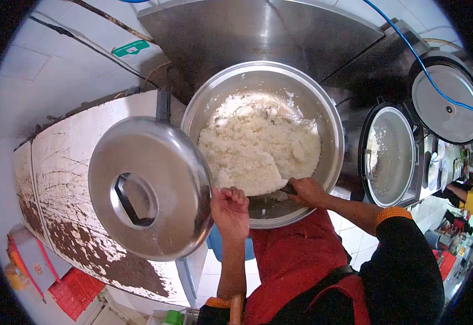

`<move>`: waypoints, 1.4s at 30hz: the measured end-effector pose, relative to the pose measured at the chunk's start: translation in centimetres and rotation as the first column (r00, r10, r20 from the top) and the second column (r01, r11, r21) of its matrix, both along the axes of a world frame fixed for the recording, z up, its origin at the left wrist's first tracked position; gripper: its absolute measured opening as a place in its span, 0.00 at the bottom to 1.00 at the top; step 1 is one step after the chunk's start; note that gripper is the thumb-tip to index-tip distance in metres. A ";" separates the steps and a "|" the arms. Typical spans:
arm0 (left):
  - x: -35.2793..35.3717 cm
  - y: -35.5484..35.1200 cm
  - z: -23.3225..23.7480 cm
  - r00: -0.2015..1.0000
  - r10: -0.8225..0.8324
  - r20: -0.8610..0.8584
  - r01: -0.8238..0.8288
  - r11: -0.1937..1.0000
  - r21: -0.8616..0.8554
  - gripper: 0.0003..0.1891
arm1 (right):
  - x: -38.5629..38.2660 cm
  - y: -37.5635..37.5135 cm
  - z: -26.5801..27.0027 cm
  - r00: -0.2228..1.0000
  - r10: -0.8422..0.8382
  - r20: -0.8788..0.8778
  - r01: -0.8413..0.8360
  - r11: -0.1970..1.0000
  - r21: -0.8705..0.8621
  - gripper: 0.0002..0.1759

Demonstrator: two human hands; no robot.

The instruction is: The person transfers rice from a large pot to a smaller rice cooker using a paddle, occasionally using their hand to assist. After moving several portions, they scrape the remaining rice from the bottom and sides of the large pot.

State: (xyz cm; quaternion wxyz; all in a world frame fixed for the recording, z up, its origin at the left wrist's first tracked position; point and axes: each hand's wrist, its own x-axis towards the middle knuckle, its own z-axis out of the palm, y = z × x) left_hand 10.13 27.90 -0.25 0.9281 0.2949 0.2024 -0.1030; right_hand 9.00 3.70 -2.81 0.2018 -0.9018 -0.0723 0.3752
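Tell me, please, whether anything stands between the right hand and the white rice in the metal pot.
Nothing visible: the dark-handled tool in the right hand touches the rice; the round silver lid is to the left.

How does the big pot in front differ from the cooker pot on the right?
The big pot holds a heap of rice; the cooker pot shows mostly bare metal with stuck grains.
The right hand is at the big pot; neither hand is at the cooker pot.
Both are round and uncovered.
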 end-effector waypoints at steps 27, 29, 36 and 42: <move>9.2 -6.0 5.6 0.693 -0.674 0.255 -0.521 -0.224 0.823 0.27 | 1.5 -2.5 3.8 0.809 -0.462 0.364 0.386 0.884 0.263 0.21; 9.9 -6.6 5.5 0.791 -0.216 0.573 -0.549 0.165 0.820 0.28 | 0.2 -3.1 5.6 0.814 -0.462 0.351 0.397 0.885 0.244 0.21; 13.4 -5.1 2.3 0.968 0.032 0.249 -0.085 0.975 0.204 0.31 | -4.2 -4.9 6.3 0.629 -0.433 0.646 0.254 0.899 0.356 0.22; 12.8 -8.2 7.0 0.951 -0.073 0.301 0.043 0.994 0.105 0.29 | -5.6 -6.3 9.1 0.700 -0.446 0.557 0.297 0.892 0.342 0.26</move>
